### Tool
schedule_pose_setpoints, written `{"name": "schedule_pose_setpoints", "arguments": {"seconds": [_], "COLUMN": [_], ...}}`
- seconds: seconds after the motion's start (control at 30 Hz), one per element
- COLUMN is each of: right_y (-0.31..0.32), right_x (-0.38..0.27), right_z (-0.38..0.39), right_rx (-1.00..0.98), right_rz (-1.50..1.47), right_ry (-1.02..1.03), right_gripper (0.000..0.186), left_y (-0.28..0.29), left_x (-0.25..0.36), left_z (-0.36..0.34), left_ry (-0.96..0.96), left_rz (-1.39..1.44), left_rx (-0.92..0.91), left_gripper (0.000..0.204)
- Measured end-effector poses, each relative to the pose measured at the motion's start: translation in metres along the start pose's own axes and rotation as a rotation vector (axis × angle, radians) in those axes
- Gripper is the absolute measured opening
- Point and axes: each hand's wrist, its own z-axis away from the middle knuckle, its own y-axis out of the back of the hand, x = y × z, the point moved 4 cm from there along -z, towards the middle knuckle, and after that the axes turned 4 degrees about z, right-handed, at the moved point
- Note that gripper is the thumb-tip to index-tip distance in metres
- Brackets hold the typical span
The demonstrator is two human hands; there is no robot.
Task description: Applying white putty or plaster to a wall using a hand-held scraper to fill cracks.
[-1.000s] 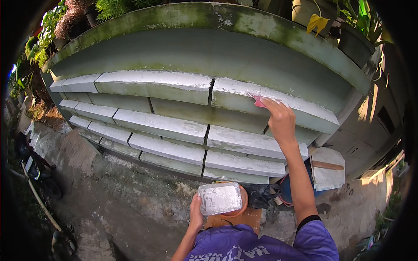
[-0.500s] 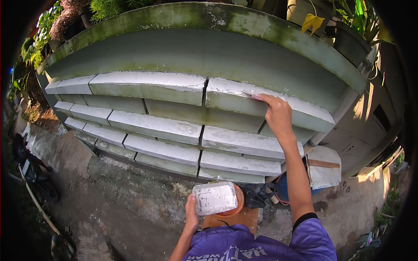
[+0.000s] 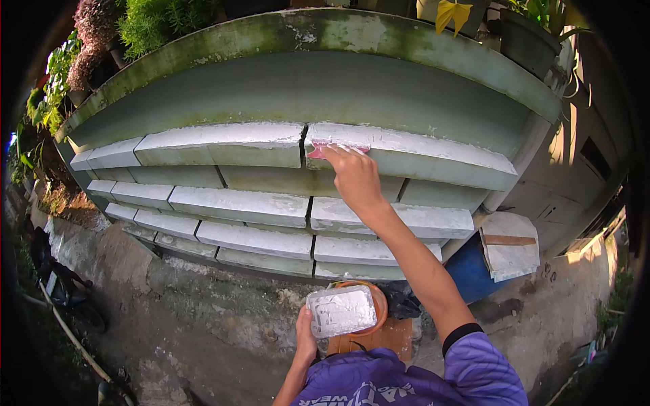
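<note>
My left hand (image 3: 306, 334) grips the edge of a shallow rectangular plastic tray (image 3: 341, 311) smeared with white paste, held low in front of me. My right hand (image 3: 357, 177) reaches far forward and pinches a flat pink scraper (image 3: 321, 150) with white paste on it. The scraper lies against the front edge of the uppermost right block (image 3: 420, 143), close to the dark gap beside the neighbouring block. White paste coats the block's top; its front face stays grey-green. My fingers hide part of the scraper.
More white-topped blocks (image 3: 237, 203) run in stepped rows along the wall (image 3: 257, 88). Beneath the tray stands an orange bucket (image 3: 381, 308) beside brown tile-like boards (image 3: 396, 335). A blue container (image 3: 467, 271) and a pale board (image 3: 511, 245) are at right. Potted plants (image 3: 531, 40) line the mossy ledge.
My right hand has moved left along the top block with the pink scraper, towards the gap, and more of the scraper shows. My left hand still holds the tray.
</note>
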Motion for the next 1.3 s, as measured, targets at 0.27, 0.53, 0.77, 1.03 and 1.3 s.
{"name": "schedule_pose_setpoints", "arguments": {"seconds": [0.27, 0.53, 0.77, 1.03, 1.3], "right_y": [0.013, -0.009, 0.034, 0.04, 0.078], "right_x": [0.006, 0.062, 0.041, 0.1, 0.117], "right_z": [0.008, -0.019, 0.006, 0.003, 0.003], "right_rx": [0.077, -0.036, 0.031, 0.007, 0.028], "right_rz": [-0.047, -0.016, -0.054, 0.074, 0.123], "right_ry": [0.104, 0.005, 0.092, -0.02, -0.105], "right_gripper": [0.042, 0.038, 0.039, 0.036, 0.03], "left_y": [0.007, -0.004, 0.007, 0.018, 0.012], "left_x": [-0.006, 0.01, 0.008, 0.004, 0.01], "left_z": [0.001, 0.003, 0.0, -0.001, -0.001], "left_ry": [-0.022, -0.032, -0.063, -0.044, -0.058], "left_rz": [-0.008, -0.032, -0.012, 0.002, -0.023], "left_rx": [0.038, 0.024, 0.069, 0.086, 0.108], "left_gripper": [0.05, 0.048, 0.048, 0.05, 0.051]}}
